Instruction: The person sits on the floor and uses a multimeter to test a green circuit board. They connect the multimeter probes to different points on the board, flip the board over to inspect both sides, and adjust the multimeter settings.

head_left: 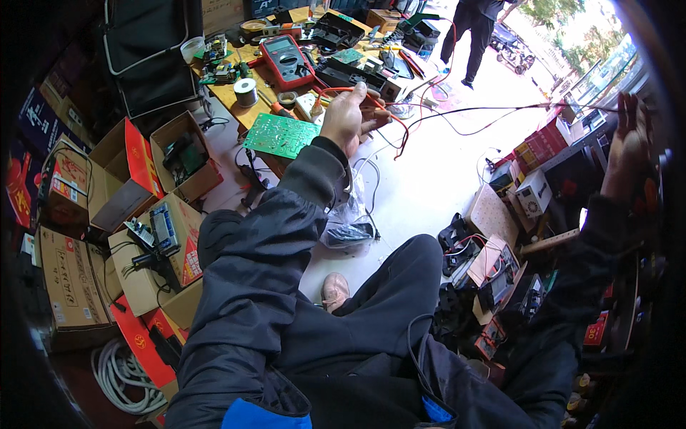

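My left hand (346, 120) is closed round a red and black bundle of test leads (400, 133), beside the workbench's near corner. From it a dark lead (493, 109) stretches across to my right hand (627, 139), raised at the far right with its fingers pinched on the lead's end. Below my left wrist a green circuit board (281, 136) lies at the bench edge. A red multimeter (286, 60) rests on the bench just beyond, its display facing up. A solder spool (246, 93) stands left of it.
The cluttered wooden workbench (239, 107) holds several electronic parts. Open cardboard boxes (107, 179) fill the left, near a coiled grey cable (125, 379). A plastic bag (349, 218) lies on the floor ahead. Boxes and electronics crowd the right. A person (471, 36) stands by the doorway.
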### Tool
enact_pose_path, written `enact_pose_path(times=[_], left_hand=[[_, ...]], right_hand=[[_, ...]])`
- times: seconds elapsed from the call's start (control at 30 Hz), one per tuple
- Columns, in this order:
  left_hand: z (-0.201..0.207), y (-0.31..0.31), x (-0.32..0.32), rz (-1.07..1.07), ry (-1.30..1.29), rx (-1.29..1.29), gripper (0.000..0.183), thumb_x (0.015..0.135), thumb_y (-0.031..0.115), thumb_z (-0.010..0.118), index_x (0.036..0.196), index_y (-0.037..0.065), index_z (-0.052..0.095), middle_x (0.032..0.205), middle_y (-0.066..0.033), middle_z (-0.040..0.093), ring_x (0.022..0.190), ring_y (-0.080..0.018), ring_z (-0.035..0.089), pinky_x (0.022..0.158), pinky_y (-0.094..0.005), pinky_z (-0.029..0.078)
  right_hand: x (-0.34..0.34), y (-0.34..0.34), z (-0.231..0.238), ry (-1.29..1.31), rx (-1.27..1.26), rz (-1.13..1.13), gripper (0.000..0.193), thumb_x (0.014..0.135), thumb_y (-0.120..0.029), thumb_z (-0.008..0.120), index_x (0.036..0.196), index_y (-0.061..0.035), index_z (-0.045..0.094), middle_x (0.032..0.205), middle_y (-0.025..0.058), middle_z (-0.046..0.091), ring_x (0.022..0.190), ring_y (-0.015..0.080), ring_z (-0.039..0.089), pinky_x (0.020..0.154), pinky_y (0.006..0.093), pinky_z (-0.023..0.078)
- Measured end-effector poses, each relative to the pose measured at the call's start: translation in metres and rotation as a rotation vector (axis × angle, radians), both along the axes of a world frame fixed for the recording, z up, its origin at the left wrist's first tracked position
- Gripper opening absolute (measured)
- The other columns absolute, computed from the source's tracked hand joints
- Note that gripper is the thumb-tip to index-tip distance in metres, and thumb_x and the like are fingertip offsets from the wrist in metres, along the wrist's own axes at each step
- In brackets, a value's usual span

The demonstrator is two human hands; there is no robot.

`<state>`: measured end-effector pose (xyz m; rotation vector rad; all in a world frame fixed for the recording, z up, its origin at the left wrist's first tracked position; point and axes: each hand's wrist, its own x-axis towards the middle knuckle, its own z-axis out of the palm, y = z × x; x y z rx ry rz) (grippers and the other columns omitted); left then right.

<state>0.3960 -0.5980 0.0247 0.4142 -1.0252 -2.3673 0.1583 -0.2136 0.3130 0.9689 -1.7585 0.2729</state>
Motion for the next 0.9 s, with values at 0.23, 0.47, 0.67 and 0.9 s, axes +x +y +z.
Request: enact_pose_path(times=[0.23,0.47,0.67,0.9], left_hand=[[-0.009,0.007,-0.006,0.092,-0.060,-0.016,0.036,0.111,0.034,0.049,0.113,0.000,0.060,0.101,-0.0147,0.064,0.093,-0.0293,0.071,0.084,-0.0443,0.062],[-0.024,0.031,0.031,0.127,0.075,0.097,0.023,0.109,0.019,0.054,0.118,-0.002,0.057,0.110,-0.0142,0.062,0.114,-0.0338,0.066,0.103,-0.0449,0.056],[-0.024,0.092,0.159,-0.093,-0.101,-0.195,0.024,0.105,0.013,0.058,0.118,-0.005,0.068,0.103,-0.0100,0.074,0.088,-0.0163,0.071,0.084,-0.0299,0.059],[-0.014,0.090,0.194,-0.107,-0.040,-0.060,0.030,0.106,0.026,0.063,0.113,-0.001,0.073,0.091,-0.0037,0.070,0.073,-0.0066,0.060,0.067,-0.0232,0.049]], right_hand=[[0.102,0.078,-0.084,0.101,0.112,-0.001,0.045,0.107,-0.020,0.061,0.144,0.0051,0.053,0.135,0.0226,0.064,0.129,0.0265,0.062,0.098,0.0380,0.057],[0.230,-0.014,-0.219,-1.431,-0.608,0.723,0.026,0.101,-0.012,0.065,0.125,-0.0032,0.064,0.102,0.0117,0.073,0.065,0.0049,0.058,0.054,0.0188,0.045],[0.279,-0.103,-0.250,-1.565,-0.454,0.841,0.026,0.099,0.003,0.063,0.125,0.0033,0.063,0.101,0.0078,0.071,0.074,0.0071,0.060,0.064,0.0209,0.049],[0.319,-0.150,-0.282,-1.258,-0.071,0.853,0.032,0.089,0.006,0.073,0.120,-0.0008,0.067,0.096,0.0120,0.068,0.084,0.0182,0.070,0.073,0.0297,0.055]])
